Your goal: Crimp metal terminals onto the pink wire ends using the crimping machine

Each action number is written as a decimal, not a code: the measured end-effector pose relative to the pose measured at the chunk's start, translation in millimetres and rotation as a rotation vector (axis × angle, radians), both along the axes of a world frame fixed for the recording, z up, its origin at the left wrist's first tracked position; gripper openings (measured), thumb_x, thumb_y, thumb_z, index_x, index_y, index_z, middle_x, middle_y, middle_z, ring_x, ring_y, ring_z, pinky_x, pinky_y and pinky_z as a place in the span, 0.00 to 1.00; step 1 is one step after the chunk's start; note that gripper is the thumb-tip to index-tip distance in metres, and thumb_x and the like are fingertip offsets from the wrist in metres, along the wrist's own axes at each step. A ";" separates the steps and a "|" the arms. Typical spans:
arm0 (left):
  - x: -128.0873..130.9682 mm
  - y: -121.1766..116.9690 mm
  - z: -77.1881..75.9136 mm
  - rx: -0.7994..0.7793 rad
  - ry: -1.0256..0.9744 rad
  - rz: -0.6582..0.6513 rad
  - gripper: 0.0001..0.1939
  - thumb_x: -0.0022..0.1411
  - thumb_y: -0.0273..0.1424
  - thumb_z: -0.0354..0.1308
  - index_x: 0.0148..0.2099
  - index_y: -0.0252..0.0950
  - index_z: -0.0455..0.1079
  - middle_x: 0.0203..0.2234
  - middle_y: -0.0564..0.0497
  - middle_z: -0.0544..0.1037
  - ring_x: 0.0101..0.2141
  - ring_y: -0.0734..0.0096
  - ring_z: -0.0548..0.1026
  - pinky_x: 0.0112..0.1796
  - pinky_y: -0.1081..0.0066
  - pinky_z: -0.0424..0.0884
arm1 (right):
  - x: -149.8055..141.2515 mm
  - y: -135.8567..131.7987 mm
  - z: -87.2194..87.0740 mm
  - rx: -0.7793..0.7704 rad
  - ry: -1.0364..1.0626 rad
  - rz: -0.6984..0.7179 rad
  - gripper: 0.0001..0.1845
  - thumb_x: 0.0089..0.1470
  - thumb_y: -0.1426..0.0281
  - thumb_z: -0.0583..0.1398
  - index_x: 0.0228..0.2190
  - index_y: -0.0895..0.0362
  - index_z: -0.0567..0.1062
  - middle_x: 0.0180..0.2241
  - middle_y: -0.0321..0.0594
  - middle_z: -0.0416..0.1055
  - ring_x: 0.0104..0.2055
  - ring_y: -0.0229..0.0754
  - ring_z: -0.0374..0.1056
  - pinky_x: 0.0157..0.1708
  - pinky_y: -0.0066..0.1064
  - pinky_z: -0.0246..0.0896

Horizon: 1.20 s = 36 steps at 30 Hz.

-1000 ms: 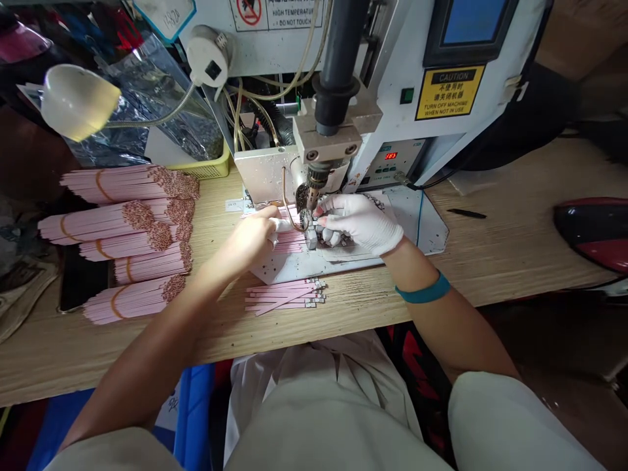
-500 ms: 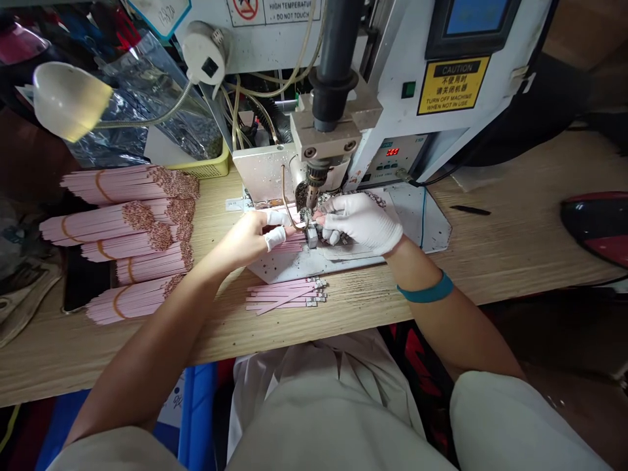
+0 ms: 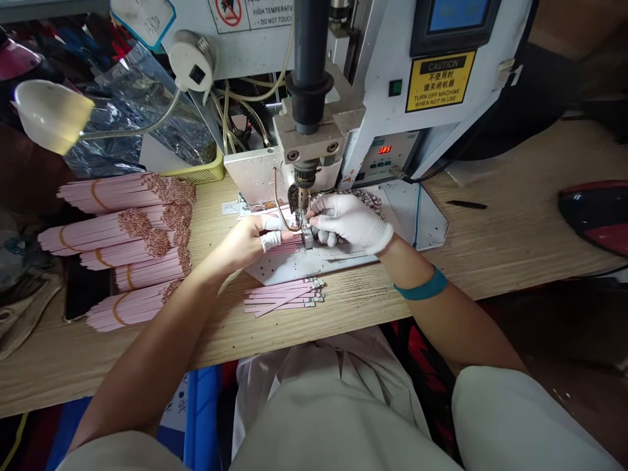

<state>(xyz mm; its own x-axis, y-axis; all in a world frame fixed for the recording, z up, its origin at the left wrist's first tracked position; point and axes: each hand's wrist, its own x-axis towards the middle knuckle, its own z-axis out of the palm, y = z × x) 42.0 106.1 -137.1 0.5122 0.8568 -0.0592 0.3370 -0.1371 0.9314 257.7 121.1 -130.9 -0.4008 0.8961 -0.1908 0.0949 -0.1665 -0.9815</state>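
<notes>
My left hand (image 3: 245,241), with white finger cots on its fingers, is pinched at a pink wire strip under the tip of a soldering machine (image 3: 304,176). Several pink strips (image 3: 287,248) lie on the metal base beneath these fingers. My right hand (image 3: 350,222) wears a white glove and is closed just right of the tip, by a small metal block (image 3: 308,238). What its fingertips pinch is too small to make out. Close to both hands, a pile of small metal parts (image 3: 370,201) lies on the base. Finished-looking strips with metal ends (image 3: 284,297) rest in front.
Banded bundles of pink strips (image 3: 122,226) are stacked on the left. Behind them stand a small lamp (image 3: 52,114) and a yellow basket (image 3: 209,171). A control box (image 3: 387,157) reads red digits. A thin black tool (image 3: 466,204) lies on the right of the wooden table (image 3: 515,242).
The view has shifted slightly, so the machine appears further left. The red digits on the control box have changed. Both hands stay at the soldering tip, with only slight finger movement.
</notes>
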 end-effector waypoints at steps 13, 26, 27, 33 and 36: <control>4.1 1.4 2.5 -0.010 0.150 0.052 0.18 0.57 0.44 0.59 0.32 0.30 0.73 0.30 0.50 0.75 0.30 0.70 0.70 0.32 0.72 0.64 | -5.2 1.6 -6.8 -0.001 -0.006 -0.011 0.07 0.51 0.81 0.60 0.29 0.59 0.69 0.18 0.31 0.64 0.15 0.28 0.58 0.08 0.17 0.47; 6.6 2.6 2.9 0.003 0.179 0.106 0.13 0.53 0.39 0.58 0.28 0.32 0.71 0.26 0.51 0.73 0.28 0.70 0.70 0.28 0.74 0.63 | -6.0 0.6 -6.0 -0.013 0.002 -0.029 0.07 0.51 0.82 0.60 0.28 0.59 0.68 0.18 0.31 0.63 0.15 0.28 0.58 0.08 0.17 0.47; 6.2 2.5 3.0 -0.001 0.182 0.112 0.13 0.53 0.39 0.58 0.28 0.32 0.70 0.25 0.52 0.72 0.27 0.71 0.69 0.27 0.74 0.62 | -5.7 0.7 -5.9 -0.019 0.009 -0.028 0.07 0.51 0.82 0.60 0.28 0.59 0.68 0.18 0.31 0.63 0.15 0.28 0.58 0.08 0.17 0.47; 6.1 3.4 4.2 -0.053 0.184 0.117 0.12 0.51 0.37 0.57 0.27 0.32 0.70 0.20 0.54 0.68 0.23 0.74 0.65 0.24 0.75 0.59 | -4.2 1.9 -6.6 -0.033 0.029 -0.018 0.07 0.51 0.82 0.60 0.29 0.59 0.68 0.20 0.32 0.64 0.15 0.27 0.59 0.08 0.18 0.47; 7.1 4.4 6.0 -0.067 0.193 0.131 0.11 0.50 0.36 0.56 0.27 0.32 0.71 0.20 0.54 0.68 0.23 0.74 0.64 0.24 0.74 0.59 | -4.0 2.5 -7.4 -0.042 0.038 -0.013 0.08 0.51 0.82 0.60 0.29 0.59 0.68 0.19 0.31 0.63 0.15 0.27 0.59 0.08 0.18 0.47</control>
<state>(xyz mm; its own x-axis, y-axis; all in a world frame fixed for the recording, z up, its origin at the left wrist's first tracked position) 49.1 110.5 -131.2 0.3709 0.9060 -0.2038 0.5204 -0.0209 0.8537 253.7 123.6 -138.3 -0.3964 0.8930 -0.2132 0.0554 -0.2085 -0.9765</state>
